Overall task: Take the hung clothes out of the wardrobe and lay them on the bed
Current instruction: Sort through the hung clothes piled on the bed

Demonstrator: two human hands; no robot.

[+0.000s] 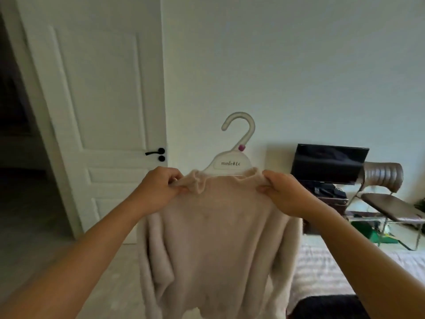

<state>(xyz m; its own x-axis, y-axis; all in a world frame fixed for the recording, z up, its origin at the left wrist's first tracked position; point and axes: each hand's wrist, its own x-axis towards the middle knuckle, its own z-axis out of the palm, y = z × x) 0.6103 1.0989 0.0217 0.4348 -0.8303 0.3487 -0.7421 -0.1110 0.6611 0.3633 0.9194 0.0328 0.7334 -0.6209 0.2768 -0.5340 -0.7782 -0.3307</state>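
A beige fuzzy sweater [216, 238] hangs in the air in front of me on a white plastic hanger [232, 162], whose hook points up. My left hand [158, 187] grips the sweater's left shoulder, and my right hand [285, 192] grips its right shoulder. Both sleeves dangle at the sides. The bed [322, 272] with a pale striped cover lies at the lower right, partly behind the sweater. The wardrobe is out of view.
A white door [99, 111] with a black handle stands open at the left beside a dark doorway. A black monitor [328, 164] and a brown folding chair [388, 199] stand at the right wall. A dark item [328, 307] lies on the bed's near edge.
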